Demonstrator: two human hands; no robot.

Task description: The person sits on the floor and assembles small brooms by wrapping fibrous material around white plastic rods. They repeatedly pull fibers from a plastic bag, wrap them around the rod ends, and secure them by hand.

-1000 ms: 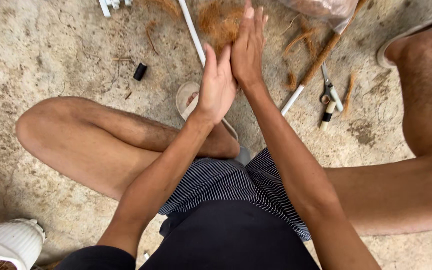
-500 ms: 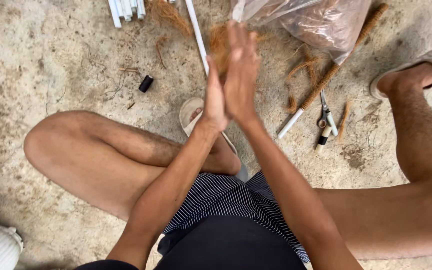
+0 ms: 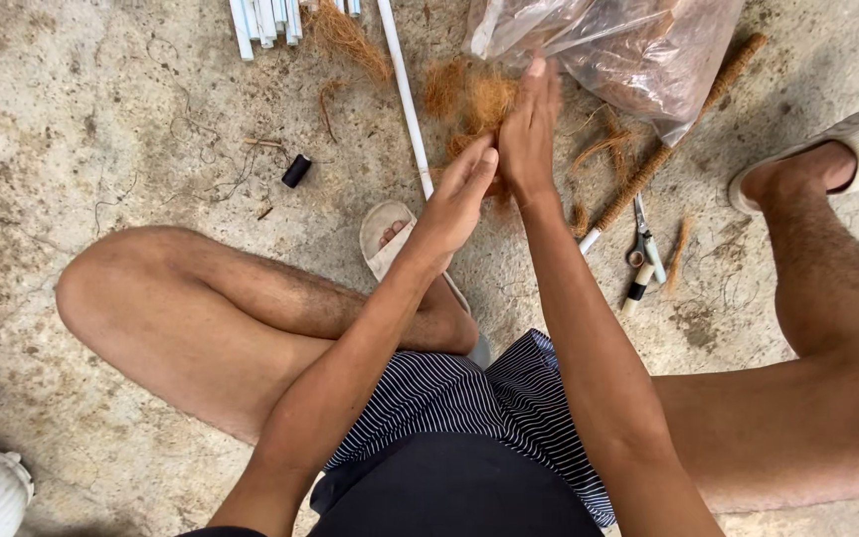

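My left hand (image 3: pixel 457 199) and my right hand (image 3: pixel 529 129) are pressed palm to palm over the concrete floor, fingers straight. A small tuft of brown coconut fibre (image 3: pixel 496 199) pokes out from between the palms. The right hand sits further forward than the left, its fingertips near a clear plastic bag (image 3: pixel 638 55) that holds more fibre. A loose pile of the same fibre (image 3: pixel 469 99) lies on the floor just beyond the hands. A long white pipe (image 3: pixel 405 94) runs past the left of the pile.
A fibre-wrapped stick (image 3: pixel 663 154), scissors (image 3: pixel 645 242) and a small marker-like tube (image 3: pixel 636 288) lie to the right. A black thread spool (image 3: pixel 296 170) and a bundle of white pipes (image 3: pixel 265 18) lie at the upper left. My bent legs and sandals (image 3: pixel 382 237) flank the hands.
The palms have slid against each other: the right hand has moved forward, the left back. The view has shifted so the bag and pipes show more.
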